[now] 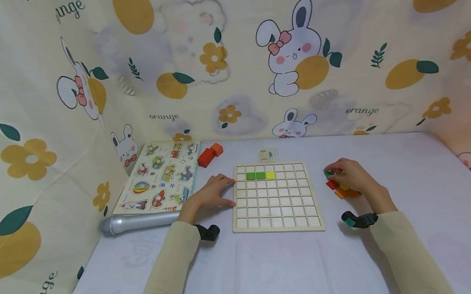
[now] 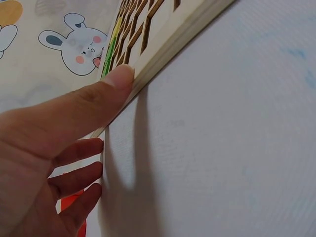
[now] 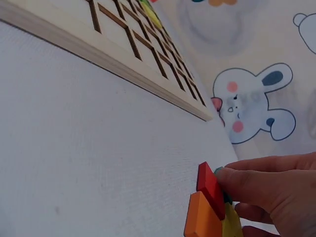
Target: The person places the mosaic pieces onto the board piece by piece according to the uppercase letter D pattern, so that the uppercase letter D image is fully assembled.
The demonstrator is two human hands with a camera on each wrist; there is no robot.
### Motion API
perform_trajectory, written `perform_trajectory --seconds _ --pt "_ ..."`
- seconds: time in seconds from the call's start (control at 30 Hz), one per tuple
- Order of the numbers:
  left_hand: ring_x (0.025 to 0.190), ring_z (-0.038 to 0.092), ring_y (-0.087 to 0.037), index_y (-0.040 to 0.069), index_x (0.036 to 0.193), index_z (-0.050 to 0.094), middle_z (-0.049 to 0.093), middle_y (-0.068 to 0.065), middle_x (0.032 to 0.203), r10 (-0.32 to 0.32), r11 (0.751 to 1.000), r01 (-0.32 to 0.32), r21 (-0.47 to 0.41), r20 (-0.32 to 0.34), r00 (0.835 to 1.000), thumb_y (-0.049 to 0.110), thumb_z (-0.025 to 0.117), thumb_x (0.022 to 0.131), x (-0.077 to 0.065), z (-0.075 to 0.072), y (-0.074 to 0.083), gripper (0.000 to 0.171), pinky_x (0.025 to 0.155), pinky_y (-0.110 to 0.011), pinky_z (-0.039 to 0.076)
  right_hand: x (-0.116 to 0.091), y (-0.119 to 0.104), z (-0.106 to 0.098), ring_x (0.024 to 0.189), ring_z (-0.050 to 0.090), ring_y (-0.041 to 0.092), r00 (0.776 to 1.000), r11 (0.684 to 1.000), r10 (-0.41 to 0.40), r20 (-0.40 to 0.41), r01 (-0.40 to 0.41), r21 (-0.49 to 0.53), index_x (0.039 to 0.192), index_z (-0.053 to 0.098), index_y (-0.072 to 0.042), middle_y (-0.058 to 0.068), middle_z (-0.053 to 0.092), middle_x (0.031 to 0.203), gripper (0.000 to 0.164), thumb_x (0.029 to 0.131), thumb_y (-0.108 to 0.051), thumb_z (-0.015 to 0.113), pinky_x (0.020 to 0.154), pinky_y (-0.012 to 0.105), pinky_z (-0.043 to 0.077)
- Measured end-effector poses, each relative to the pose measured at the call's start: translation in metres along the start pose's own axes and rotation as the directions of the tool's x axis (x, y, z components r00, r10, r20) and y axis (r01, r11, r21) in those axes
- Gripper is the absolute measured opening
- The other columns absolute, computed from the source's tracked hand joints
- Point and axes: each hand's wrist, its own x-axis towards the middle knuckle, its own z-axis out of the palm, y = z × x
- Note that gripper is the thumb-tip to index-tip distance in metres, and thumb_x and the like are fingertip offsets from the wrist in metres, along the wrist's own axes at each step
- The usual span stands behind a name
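Observation:
A wooden grid board [image 1: 278, 229] lies on the table, with two green tiles [image 1: 256, 176] and a yellow tile [image 1: 271, 175] in a row near its top. My left hand [image 1: 212, 192] is at the board's left edge, fingers extended; in the left wrist view its thumb [image 2: 120, 76] touches the rim. To the right of the board, my right hand [image 1: 352, 175] pinches a dark green tile [image 1: 328, 173] over a small pile of loose tiles. A red tile [image 3: 210, 185], an orange tile [image 3: 201, 217] and a yellow tile [image 3: 231, 219] show beside its fingertips.
A small pattern card [image 1: 268, 154] lies behind the board. Red-orange blocks [image 1: 206, 157] sit at the back left, beside a picture puzzle board [image 1: 156, 178]. A silver microphone [image 1: 143, 221] lies in front of that puzzle. Printed cloth [image 1: 232, 40] hangs behind the table.

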Motion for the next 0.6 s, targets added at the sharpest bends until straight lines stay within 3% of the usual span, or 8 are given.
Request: perform_trajectory --seconds 0.17,0.3,0.43,0.6 --pt "0.127 0.034 -0.024 0.015 0.136 0.046 0.043 -0.005 0.136 0.001 1.000 -0.001 -0.002 0.001 1.000 0.033 0.075 0.078 0.000 0.000 0.000 0.068 0.109 -0.041 0.029 0.001 -0.001 0.002 0.090 0.049 0.029 1.000 1.000 0.008 -0.013 -0.009 -0.017 0.114 0.064 -0.002 0.018 0.056 0.105 0.030 0.088 -0.017 0.065 0.082 0.044 0.050" --pt "0.126 0.035 -0.024 0.014 0.136 0.047 0.043 -0.006 0.136 0.017 1.000 -0.017 0.005 -0.001 1.000 0.032 0.075 0.078 -0.001 0.000 0.000 0.067 0.108 -0.040 0.030 0.001 0.001 0.006 0.089 0.052 0.029 0.998 0.999 -0.031 -0.053 0.029 -0.046 0.111 0.065 -0.001 0.018 0.057 0.104 0.028 0.088 -0.018 0.065 0.084 0.048 0.049" --pt "0.126 0.035 -0.025 0.013 0.136 0.046 0.043 -0.007 0.135 0.031 0.999 -0.031 0.009 0.001 1.000 0.032 0.074 0.079 -0.003 -0.001 0.001 0.067 0.108 -0.040 0.030 0.001 -0.003 0.010 0.090 0.055 0.031 0.986 0.994 -0.109 -0.123 0.104 -0.045 0.110 0.064 0.002 0.019 0.060 0.103 0.029 0.088 -0.017 0.064 0.084 0.050 0.048" --pt "0.126 0.034 -0.025 0.012 0.136 0.046 0.042 -0.007 0.136 0.030 1.000 -0.030 -0.001 0.004 1.000 0.031 0.074 0.079 -0.004 -0.003 0.002 0.066 0.109 -0.041 0.030 0.003 -0.026 0.016 0.088 0.058 0.028 0.960 0.978 -0.205 -0.192 0.210 0.007 0.110 0.064 0.003 0.017 0.062 0.101 0.027 0.089 -0.013 0.063 0.078 0.044 0.050"
